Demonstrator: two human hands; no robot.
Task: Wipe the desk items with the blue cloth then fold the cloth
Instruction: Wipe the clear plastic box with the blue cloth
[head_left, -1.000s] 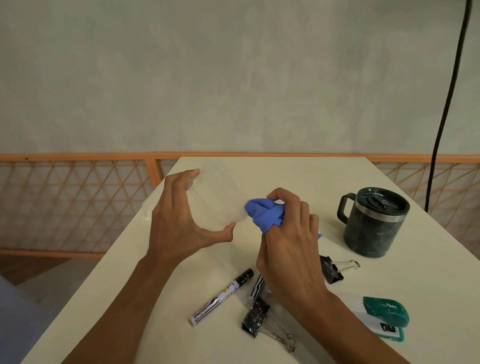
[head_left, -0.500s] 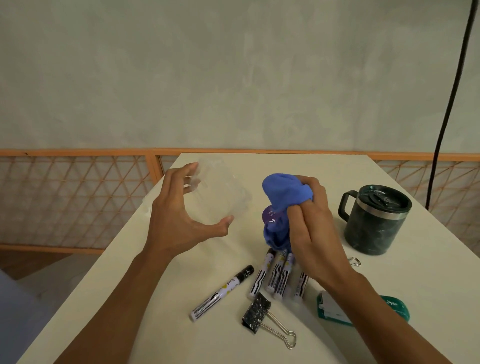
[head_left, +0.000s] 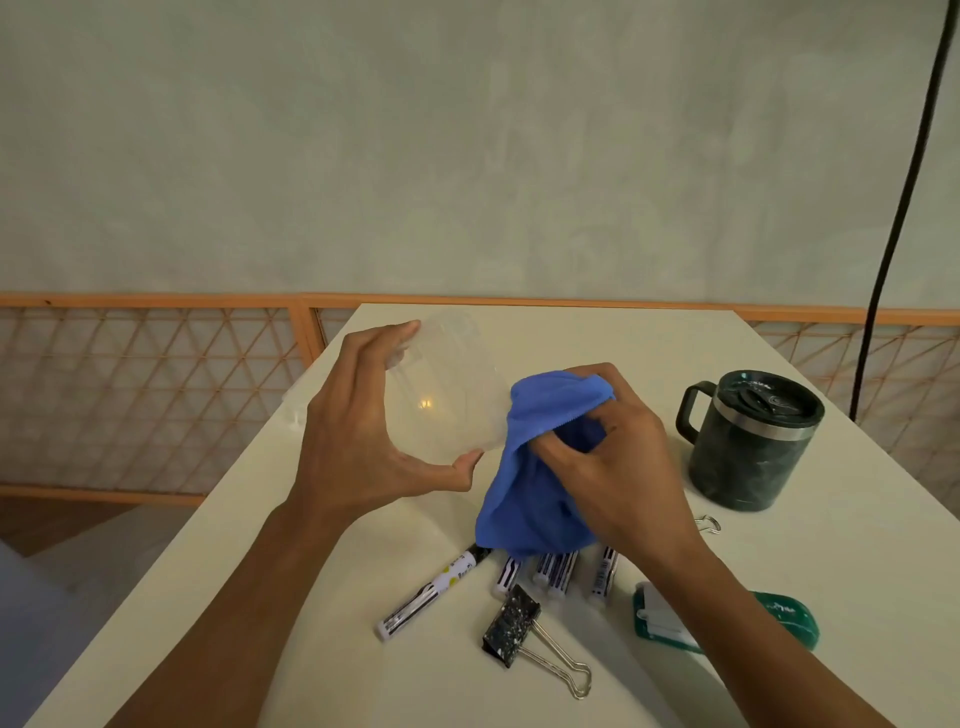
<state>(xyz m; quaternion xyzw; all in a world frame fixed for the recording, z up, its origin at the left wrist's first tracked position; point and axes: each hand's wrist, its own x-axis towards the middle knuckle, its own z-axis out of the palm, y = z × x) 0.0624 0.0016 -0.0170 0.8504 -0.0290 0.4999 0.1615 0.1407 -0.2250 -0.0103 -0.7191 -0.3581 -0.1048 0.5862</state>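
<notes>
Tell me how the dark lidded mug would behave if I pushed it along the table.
The mug looks squat with a wide flat base, so it would probably slide rather than tip. Its metal band suggests steel, likely fairly heavy for its size. The lid is on, so spilling seems unlikely.

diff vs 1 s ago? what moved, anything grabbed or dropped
The right hand shifted slightly right and up, uncovering the markers. The blue cloth it grips was bunched tight at the clear container and now hangs loose over the marker tips. Nothing was taken or let go. The left hand still holds the container. The mug, binder clip and green stapler are unmoved.
</notes>
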